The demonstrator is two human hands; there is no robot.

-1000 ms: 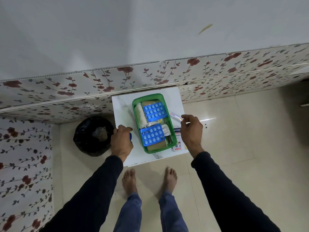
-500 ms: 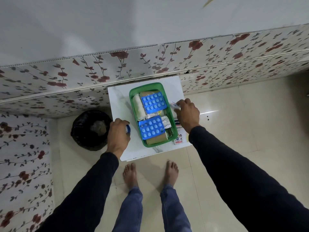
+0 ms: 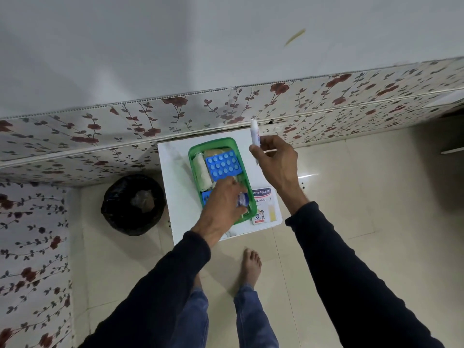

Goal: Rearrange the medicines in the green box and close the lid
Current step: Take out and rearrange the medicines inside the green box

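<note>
Right hand (image 3: 277,164) gripping slim white tube (image 3: 254,133) upright above white surface (image 3: 175,177), left hand (image 3: 223,207) clutching small blue-capped item (image 3: 243,199) over open green plastic box (image 3: 242,159)

**Tiled corner with floral wall panels**

A plain pale grey wall (image 3: 175,46) rises above cream panels printed with red flowers and trailing vines (image 3: 313,96). Glossy beige floor tiles (image 3: 376,197) catch a bright streak of light. A small white tabletop (image 3: 175,177) stands against the panels; beside it sits a round bin lined with black plastic (image 3: 133,204).
</note>
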